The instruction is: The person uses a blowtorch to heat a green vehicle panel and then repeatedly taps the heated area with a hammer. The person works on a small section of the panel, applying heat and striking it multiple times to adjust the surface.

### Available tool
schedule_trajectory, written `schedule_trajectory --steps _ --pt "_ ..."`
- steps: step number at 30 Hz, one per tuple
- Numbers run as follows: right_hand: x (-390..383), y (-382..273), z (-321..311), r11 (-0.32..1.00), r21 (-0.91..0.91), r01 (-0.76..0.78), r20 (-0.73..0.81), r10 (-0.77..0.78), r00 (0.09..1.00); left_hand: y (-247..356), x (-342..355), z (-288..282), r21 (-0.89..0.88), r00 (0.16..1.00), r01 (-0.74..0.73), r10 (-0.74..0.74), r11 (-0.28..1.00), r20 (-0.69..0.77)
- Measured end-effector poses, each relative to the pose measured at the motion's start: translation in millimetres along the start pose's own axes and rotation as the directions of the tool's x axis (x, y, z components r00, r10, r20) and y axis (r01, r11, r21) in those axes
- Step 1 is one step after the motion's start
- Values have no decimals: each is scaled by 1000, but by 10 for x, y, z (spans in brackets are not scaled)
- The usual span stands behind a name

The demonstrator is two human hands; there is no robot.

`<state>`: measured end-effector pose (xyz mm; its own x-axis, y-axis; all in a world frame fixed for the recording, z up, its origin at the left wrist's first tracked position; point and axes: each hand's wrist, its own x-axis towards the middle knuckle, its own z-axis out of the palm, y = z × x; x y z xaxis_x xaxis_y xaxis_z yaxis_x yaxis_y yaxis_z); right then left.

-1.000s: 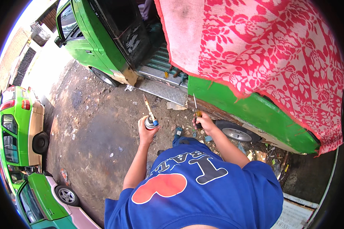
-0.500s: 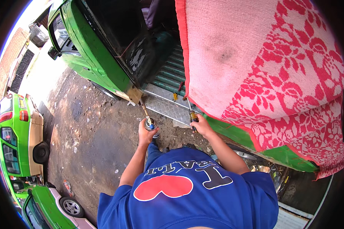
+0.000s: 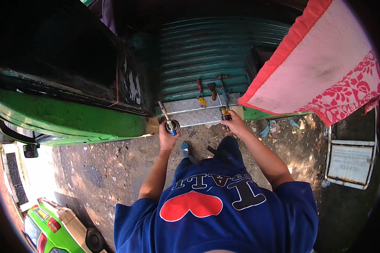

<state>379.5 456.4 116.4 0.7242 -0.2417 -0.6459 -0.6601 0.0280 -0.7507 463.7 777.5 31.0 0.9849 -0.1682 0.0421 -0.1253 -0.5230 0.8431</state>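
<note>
My left hand (image 3: 166, 138) is closed round a blowtorch (image 3: 172, 126), a round gas can seen from above with a brass nozzle tube and a blue knob. Its nozzle points away from me, toward the vehicle's doorway. In my right hand (image 3: 236, 124) is a screwdriver (image 3: 224, 113) with a yellow and black handle, its shaft pointing into the doorway. Both hands are above the near edge of a metal tread-plate sill (image 3: 188, 117). Beyond it lie a tool with a red and yellow handle (image 3: 202, 100), a brown-handled scraper (image 3: 212, 88) and a hammer-like tool (image 3: 223, 89).
A ridged green vehicle floor (image 3: 190, 55) stretches behind the sill. The dark open door (image 3: 71, 63) stands at the left, a red and pink cloth (image 3: 312, 67) hangs at the right. Litter (image 3: 274, 126) and a white framed sign (image 3: 349, 163) are on the right; another green vehicle (image 3: 50, 225) stands lower left.
My view has turned to face the doorway squarely, bringing more of the floor and the tools into sight. The cloth now sits further right. Both hands keep their hold.
</note>
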Motion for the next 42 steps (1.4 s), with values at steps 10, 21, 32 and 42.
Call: schedule_trajectory --steps 10,21,32,42 --pt "1006 391 944 999 24 -48 -178 51 983 -1047 875 218 -66 995 -30 37 997 98" --pt "2591 1166 1612 902 -432 9 -218 -115 969 -1663 1481 839 9 997 -63 63 998 44" --pt "3275 1078 1750 773 -633 -27 -294 -209 933 -2072 1396 1112 -274 1000 22 -24 962 -5" --pt "3198 819 1851 723 -681 -119 -290 -117 950 -2106 1444 1035 -331 995 44 -11 943 99"
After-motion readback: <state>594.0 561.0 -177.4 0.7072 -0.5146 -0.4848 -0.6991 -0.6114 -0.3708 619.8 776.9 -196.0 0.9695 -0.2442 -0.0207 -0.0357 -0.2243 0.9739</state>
